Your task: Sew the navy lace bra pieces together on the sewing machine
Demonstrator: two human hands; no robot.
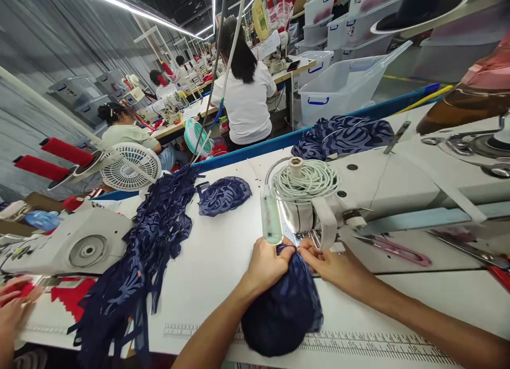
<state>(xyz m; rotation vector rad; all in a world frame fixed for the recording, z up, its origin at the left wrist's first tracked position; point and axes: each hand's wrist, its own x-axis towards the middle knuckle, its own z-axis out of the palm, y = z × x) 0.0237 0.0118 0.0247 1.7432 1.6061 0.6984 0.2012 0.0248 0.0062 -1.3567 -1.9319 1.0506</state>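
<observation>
My left hand (266, 267) pinches the top edge of a navy bra cup (281, 316), just in front of the sewing machine's (326, 220) needle area. From the other side, my right hand (332, 261) grips the same edge with thumb and fingers close to the presser foot. The cup hangs down toward the table's front edge, its rounded dark side facing me. The machine head and my fingers partly hide where the fabric meets the needle. A coil of pale green cord (308, 182) sits on top of the machine, above my hands.
Navy lace pieces (153, 241) are heaped on the left; another patterned cup (225, 195) lies behind. More navy lace (342, 135) is at the back. Pink thread snips (402, 250) and scissors (470, 248) lie right. At far left, a co-worker's hands (16, 305) handle red fabric.
</observation>
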